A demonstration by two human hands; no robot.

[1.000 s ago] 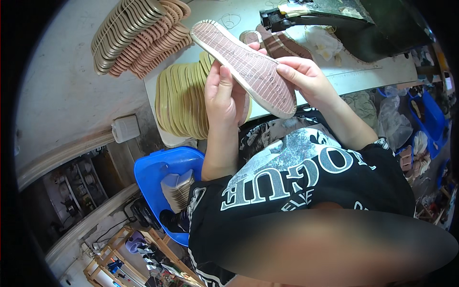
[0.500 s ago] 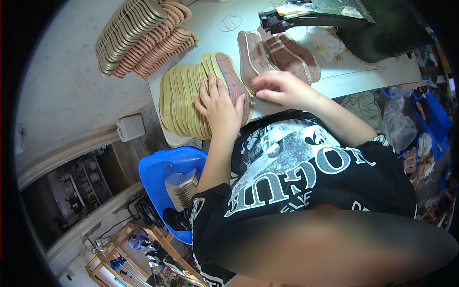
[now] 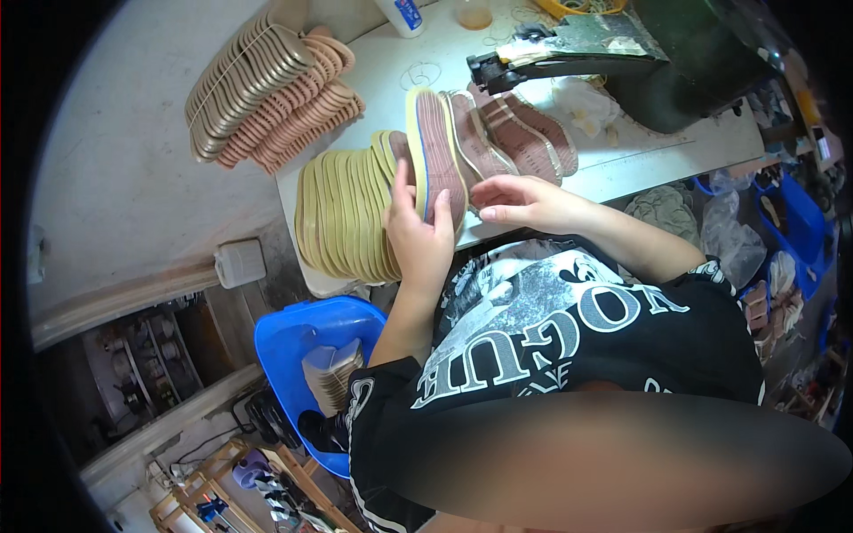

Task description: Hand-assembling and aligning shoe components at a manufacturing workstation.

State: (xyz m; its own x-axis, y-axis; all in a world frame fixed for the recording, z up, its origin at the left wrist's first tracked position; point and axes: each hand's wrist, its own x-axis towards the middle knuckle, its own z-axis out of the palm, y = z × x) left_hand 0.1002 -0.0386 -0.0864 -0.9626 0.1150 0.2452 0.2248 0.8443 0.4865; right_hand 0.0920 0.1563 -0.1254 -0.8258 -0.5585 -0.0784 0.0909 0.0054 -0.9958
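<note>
My left hand grips a shoe insole by its lower part, thumb on the face and fingers at the left edge. The insole has a brownish-pink lined face, a yellow rim and a blue line along one side. My right hand hovers beside its lower right edge, fingers bent and apart from the thumb; whether the fingertips touch it I cannot tell. Left of my left hand stands a row of yellow insoles, packed face to face. Behind my right hand lie brownish-pink insoles with pale edges.
A dark machine arm overhangs the white table. Tied bundles of bronze soles and pink soles sit at the far left. A blue bin stands below the table. A cup is at the back.
The front insole has come up from the row and stands apart, my left hand around its lower part. My right hand has stayed close by. The view has shifted slightly.
</note>
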